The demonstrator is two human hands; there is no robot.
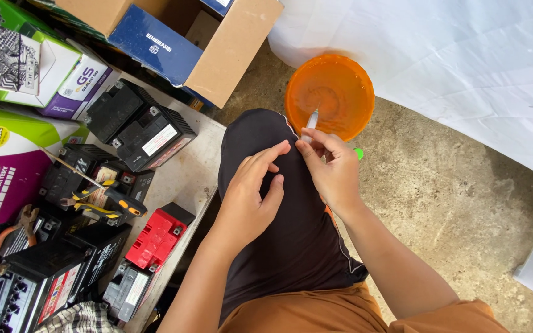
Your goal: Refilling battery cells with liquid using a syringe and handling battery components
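Your right hand [334,169] has its grip pinched on a slim white syringe [310,123], fingertips bunched near the top of the barrel, tip pointing away from you into the orange bowl [356,80] just beyond the grip — a hold that looks chosen to keep the tip steady over the liquid. Your left hand [251,197] sits just beside that grip, fingers loosely curled and spread, holding nothing, resting on your dark-trousered knee [279,246] as if to brace. The bowl stands on the concrete floor [451,203], low and close so the syringe reaches it easily. A small green cap [359,153] peeks out right behind your right hand. Well off to the left of both grips, the desk [180,179] carries black batteries [149,132], a red-topped battery [155,237] and yellow-handled pliers [109,203], with cardboard boxes [229,49] farther out.
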